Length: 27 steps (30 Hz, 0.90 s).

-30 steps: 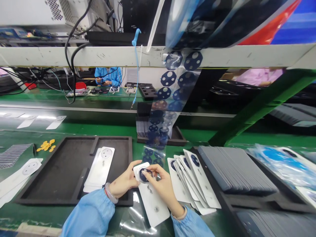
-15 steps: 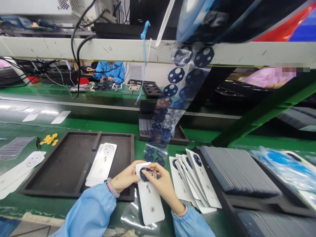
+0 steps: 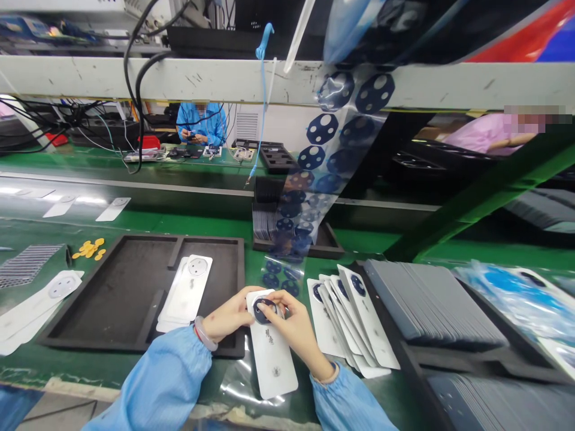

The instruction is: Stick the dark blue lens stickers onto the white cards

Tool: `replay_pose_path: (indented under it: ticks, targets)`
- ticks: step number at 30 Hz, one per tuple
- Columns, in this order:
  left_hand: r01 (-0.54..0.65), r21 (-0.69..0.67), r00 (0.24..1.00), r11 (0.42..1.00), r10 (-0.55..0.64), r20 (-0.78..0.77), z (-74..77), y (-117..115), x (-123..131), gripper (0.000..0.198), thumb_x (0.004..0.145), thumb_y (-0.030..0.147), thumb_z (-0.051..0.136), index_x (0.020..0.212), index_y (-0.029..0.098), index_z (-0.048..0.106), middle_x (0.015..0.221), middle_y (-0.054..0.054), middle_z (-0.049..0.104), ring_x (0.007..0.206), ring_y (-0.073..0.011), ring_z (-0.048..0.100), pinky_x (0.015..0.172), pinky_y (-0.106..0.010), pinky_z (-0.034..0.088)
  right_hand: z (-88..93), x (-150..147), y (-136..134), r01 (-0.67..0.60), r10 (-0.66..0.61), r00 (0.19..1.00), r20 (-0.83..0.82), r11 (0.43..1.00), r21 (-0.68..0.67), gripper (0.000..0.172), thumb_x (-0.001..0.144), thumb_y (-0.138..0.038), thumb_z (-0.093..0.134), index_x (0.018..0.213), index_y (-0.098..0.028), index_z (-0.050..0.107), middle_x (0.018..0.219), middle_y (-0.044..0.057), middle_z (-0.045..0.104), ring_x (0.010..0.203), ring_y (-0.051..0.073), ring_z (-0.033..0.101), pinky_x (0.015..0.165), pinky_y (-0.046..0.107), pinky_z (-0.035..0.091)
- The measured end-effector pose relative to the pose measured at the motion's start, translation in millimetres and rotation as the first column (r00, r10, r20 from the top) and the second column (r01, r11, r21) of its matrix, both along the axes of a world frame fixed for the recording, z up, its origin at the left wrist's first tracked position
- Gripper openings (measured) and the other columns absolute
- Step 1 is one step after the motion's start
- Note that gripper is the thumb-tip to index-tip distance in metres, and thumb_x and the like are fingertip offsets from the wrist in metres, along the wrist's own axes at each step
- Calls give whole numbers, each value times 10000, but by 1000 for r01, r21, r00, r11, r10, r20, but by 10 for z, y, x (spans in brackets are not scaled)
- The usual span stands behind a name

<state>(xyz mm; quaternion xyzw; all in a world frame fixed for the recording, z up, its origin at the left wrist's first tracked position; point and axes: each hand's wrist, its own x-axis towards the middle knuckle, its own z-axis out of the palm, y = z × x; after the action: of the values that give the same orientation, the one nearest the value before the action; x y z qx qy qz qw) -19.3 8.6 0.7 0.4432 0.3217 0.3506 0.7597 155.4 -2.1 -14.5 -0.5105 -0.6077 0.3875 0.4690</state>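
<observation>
A white phone back cover (image 3: 273, 371) is tilted up in front of me, with small dark markings and a round dark-blue film disc (image 3: 265, 311) at its top. My left hand (image 3: 229, 314) is closed on the cover's upper left edge, its thumb beside the disc. On the other side, my right hand (image 3: 291, 323) grips the upper right edge, with its thumb lying on the disc; some of its fingertips are hidden. Several white covers with dark discs (image 3: 354, 323) lie fanned out to the right. Left of my hands, white covers with pale discs (image 3: 186, 293) overlap in a black tray (image 3: 112, 287).
A clear strip of dark-blue discs (image 3: 321, 129) hangs from the shelf beam (image 3: 215, 81). Grey sheets (image 3: 435, 305) stand packed in a tray at right. Yellow discs (image 3: 90, 248) and more white covers (image 3: 40, 305) lie at left. Co-workers (image 3: 202, 123) sit across the bench.
My right thumb has shifted slightly on the disc, and both hands still hold the cover. The view has tipped slightly. The blue-sleeved co-worker's hands have come together.
</observation>
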Motion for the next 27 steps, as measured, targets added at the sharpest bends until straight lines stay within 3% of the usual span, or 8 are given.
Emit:
replay_pose_path:
  ticks: [8, 14, 19, 21, 23, 25, 27]
  targets:
    - [36, 54, 998, 998, -33, -61, -16, 13, -15, 593, 698, 210, 761, 1235, 198, 512, 1220, -90, 625, 1133, -254, 566, 940, -373, 411, -99, 6, 4, -3, -3, 993, 119, 999, 52, 196, 777, -394, 701, 845, -214, 660, 694, -6, 605, 613, 155, 480, 595, 277, 409]
    - [32, 86, 999, 996, -29, -30, -78, 15, -12, 559, 728, 208, 749, 1237, 218, 518, 1211, -73, 631, 1159, -248, 564, 1019, -403, 385, -75, -14, -27, -28, -42, 961, 274, 968, 248, 143, 853, -363, 639, 874, -222, 640, 703, 3, 592, 655, 176, 530, 614, 284, 446]
    - [-10, 85, 1000, 996, 11, -3, -114, 21, 1, 563, 733, 207, 755, 1238, 223, 508, 1210, -64, 621, 1160, -235, 561, 1015, -383, 390, -14, -25, -64, -65, -159, 856, 492, 911, 408, 149, 909, -332, 581, 967, -214, 651, 821, 54, 643, 756, 213, 548, 695, 336, 437]
    - [-43, 74, 999, 996, 44, -4, -122, 25, 1, 574, 721, 219, 772, 1228, 224, 504, 1225, -68, 612, 1154, -236, 562, 986, -369, 409, -2, -14, -53, -50, -214, 806, 552, 904, 425, 224, 900, -374, 590, 1051, -228, 666, 932, 80, 635, 786, 226, 549, 703, 356, 434]
    - [-62, 63, 998, 996, 62, 6, -111, 23, 0, 579, 717, 249, 787, 1218, 223, 498, 1201, -71, 621, 1126, -234, 577, 955, -359, 428, -8, 0, -31, 0, -252, 794, 553, 910, 415, 448, 861, -447, 628, 1259, -245, 591, 1113, 113, 597, 873, 260, 559, 740, 392, 449]
    - [-65, 64, 998, 996, 63, 24, -79, 13, 4, 569, 729, 292, 785, 1211, 214, 492, 1170, -76, 631, 1097, -228, 592, 946, -356, 434, -26, 5, -8, 71, -253, 839, 482, 929, 363, 746, 806, -502, 674, 1445, -240, 393, 1280, 143, 518, 1031, 312, 542, 833, 451, 455]
    - [-49, 65, 998, 997, 46, 41, -39, 0, 11, 564, 737, 313, 782, 1207, 206, 489, 1162, -80, 630, 1086, -221, 595, 947, -351, 432, -44, -7, 3, 98, -178, 925, 337, 965, 241, 845, 781, -507, 687, 1479, -227, 301, 1309, 140, 506, 1122, 320, 522, 905, 468, 448]
